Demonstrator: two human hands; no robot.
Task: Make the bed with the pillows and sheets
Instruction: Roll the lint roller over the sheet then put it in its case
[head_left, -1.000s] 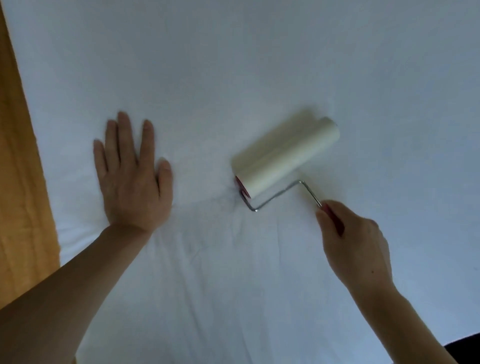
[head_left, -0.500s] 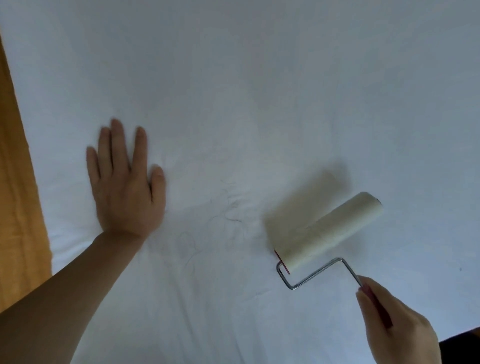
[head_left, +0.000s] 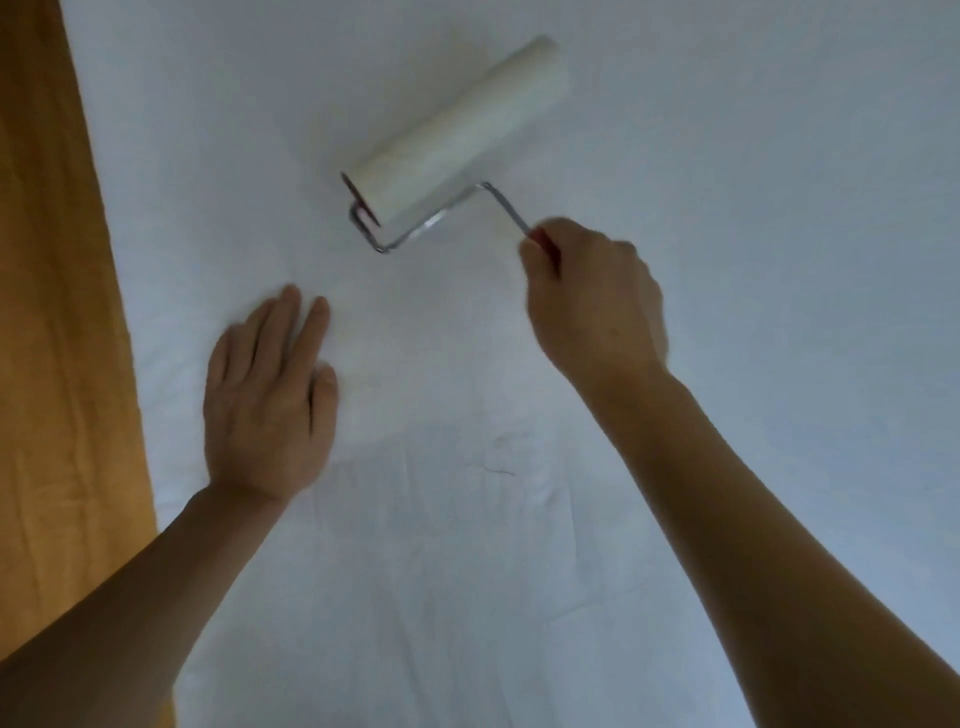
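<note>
White sheet (head_left: 727, 208) covers the bed, with an orange cloth (head_left: 52, 312) along its left edge. The left hand (head_left: 265, 405) lies flat on the sheet, fingers straight. The right hand (head_left: 592, 301) holds the red handle of a lint roller (head_left: 457, 135), whose roll rests on the sheet.

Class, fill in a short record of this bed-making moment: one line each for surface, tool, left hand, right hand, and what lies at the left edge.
surface: white sheet, lightly creased near the hands
tool: lint roller, pale roll lying on the sheet, metal frame, red handle
left hand: flat on the sheet, fingers straight
right hand: grips the roller's red handle
left edge: orange fabric beside the sheet
</note>
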